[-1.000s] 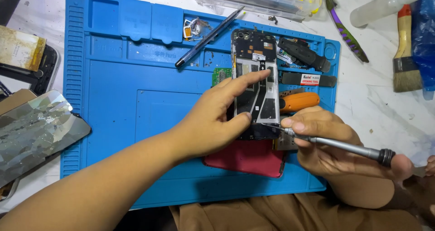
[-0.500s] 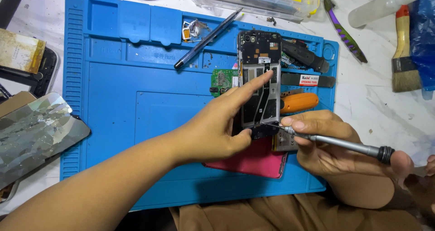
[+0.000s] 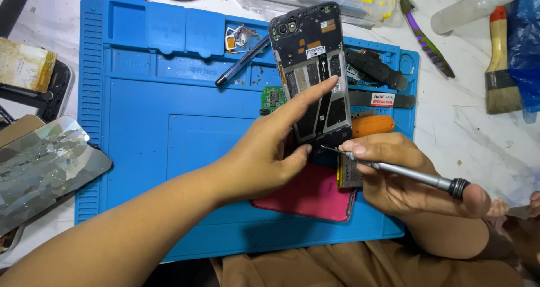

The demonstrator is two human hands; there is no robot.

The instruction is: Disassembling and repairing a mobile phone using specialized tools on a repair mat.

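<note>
Phone (image 3: 314, 73) with back off, frame centre, gripped by left hand (image 3: 270, 152); right hand (image 3: 394, 174) closed round screwdriver (image 3: 402, 171), tip at phone's lower edge, over blue mat (image 3: 169, 124).

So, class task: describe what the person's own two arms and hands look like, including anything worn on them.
Both the left hand and right hand are bare: no gloves, rings or watch visible. The left forearm is uncovered, with no sleeve in view. Brown cloth lies below the arms.
</note>
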